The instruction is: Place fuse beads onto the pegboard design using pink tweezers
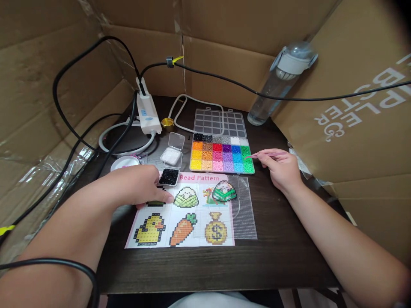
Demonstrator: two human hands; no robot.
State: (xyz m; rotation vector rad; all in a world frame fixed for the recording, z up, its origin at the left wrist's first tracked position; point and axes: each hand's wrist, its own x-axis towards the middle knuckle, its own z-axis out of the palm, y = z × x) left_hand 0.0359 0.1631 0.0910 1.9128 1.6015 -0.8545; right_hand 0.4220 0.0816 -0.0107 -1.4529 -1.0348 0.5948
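Observation:
My right hand (280, 167) pinches pink tweezers (265, 155), whose tips reach over the green compartment at the right end of the bead box (221, 157). My left hand (138, 185) lies flat on the upper left of the bead pattern sheet (180, 211), fingers together, next to a small tray of black beads (169, 176). A clear pegboard (244, 214) overlaps the sheet's right side and carries a partly built green and white bead figure (224, 191).
Cardboard walls surround the dark table (272, 256). A water bottle (279, 81) stands at the back right. A white power adapter (147, 112) with black and white cables occupies the back left. A small open case of white beads (171, 155), a white dish (125, 162) and a gold lid (167, 122) sit nearby.

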